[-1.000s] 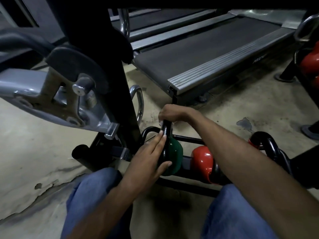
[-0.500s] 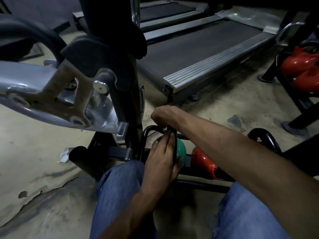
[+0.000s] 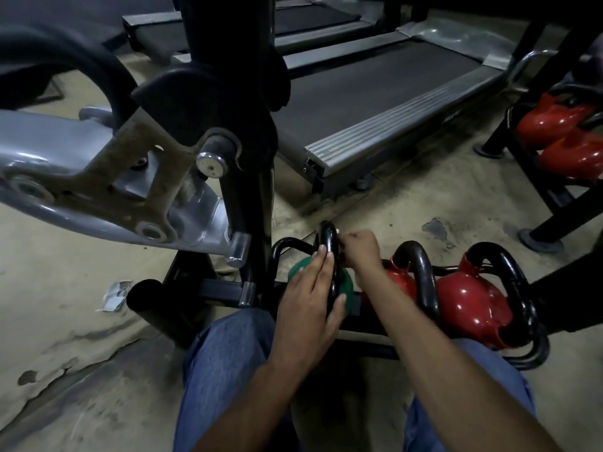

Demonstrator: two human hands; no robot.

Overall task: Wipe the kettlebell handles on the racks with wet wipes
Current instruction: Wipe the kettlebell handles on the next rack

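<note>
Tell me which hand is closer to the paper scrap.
Left. The left hand is right of the paper scrap, on the green kettlebell; the right hand is farther right.

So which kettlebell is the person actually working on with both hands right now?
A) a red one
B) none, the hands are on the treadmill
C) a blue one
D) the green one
D: the left hand and the right hand both hold the black handle of the green kettlebell, while the red kettlebells stand to its right.
</note>
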